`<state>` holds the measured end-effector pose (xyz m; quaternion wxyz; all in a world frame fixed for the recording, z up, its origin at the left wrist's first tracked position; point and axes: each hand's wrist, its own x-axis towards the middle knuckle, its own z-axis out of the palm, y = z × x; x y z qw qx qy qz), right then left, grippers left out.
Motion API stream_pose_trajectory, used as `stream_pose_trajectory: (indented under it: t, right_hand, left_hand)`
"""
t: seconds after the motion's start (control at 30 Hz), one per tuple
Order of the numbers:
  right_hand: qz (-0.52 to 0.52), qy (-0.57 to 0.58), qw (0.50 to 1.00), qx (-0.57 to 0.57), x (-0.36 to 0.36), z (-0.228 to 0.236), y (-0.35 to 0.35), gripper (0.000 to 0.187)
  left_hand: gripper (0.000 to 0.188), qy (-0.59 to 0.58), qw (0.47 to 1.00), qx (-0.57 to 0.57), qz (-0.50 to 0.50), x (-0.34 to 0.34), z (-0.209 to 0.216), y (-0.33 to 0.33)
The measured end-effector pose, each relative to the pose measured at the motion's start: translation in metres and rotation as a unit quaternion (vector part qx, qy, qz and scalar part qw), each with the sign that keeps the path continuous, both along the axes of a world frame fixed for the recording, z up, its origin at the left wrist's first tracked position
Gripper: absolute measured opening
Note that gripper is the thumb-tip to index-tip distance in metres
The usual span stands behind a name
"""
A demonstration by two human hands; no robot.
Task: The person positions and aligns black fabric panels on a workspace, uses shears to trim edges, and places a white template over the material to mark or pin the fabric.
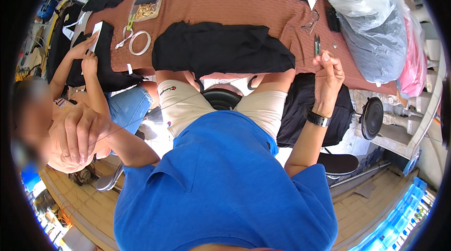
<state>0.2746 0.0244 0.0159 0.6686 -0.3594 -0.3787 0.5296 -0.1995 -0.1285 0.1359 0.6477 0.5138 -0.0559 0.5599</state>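
A thin dark thread [184, 96] stretches in a long line across my lap between my two raised hands. My left hand [83, 131] is out at the left with fingertips pinched on one end; a tiny pale glint shows at the fingertips, too small to name. Up at the right, over the table's near edge, my right hand [329, 74] pinches the other end. Just beyond it lie thread snips [317, 46] with dark blades and green on the handles. Folded black cloth [216, 49] rests on the table in front of me.
A co-worker at the left has both hands on black fabric and a white card [96, 35]. On the brown-covered table [211, 4] are a clear box [152, 13] of gold-coloured bits, a white ring [139, 43] and eyeglasses [311, 21]. Stuffed plastic bags [371, 25] stand at the right.
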Motion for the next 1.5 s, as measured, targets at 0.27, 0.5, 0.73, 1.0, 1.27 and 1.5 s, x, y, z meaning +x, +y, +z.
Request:
stream_pose_trajectory:
  t: [0.27, 0.5, 0.73, 1.0, 1.27, 1.5]
  right_hand:
    - [0.142, -0.112, 0.983, 0.036, -0.064, 0.011, -0.019, 0.006]
    - [0.339, -0.111, 0.934, -0.016, -0.13, 0.008, -0.037, 0.014]
    - [0.403, 0.023, 0.899, -0.172, -0.136, 0.008, -0.038, 0.022]
    - [0.356, 0.062, 0.919, -0.156, -0.141, -0.004, -0.038, 0.016]
    - [0.333, 0.002, 0.935, -0.124, -0.135, -0.011, -0.033, 0.016]
    - [0.32, -0.004, 0.94, -0.119, -0.137, -0.007, -0.032, 0.016]
  left_hand:
    - [0.036, 0.317, 0.882, -0.151, 0.314, 0.061, -0.052, 0.031]
    - [0.047, 0.349, 0.887, -0.208, 0.218, 0.133, -0.08, 0.069]
    - [0.05, 0.374, 0.889, -0.175, 0.199, 0.139, -0.084, 0.068]
    - [0.047, 0.338, 0.883, -0.198, 0.259, 0.152, -0.084, 0.069]
    - [0.018, 0.474, 0.789, -0.138, 0.366, 0.146, -0.103, 0.077]
    - [0.009, 0.46, 0.78, -0.129, 0.404, 0.147, -0.104, 0.081]
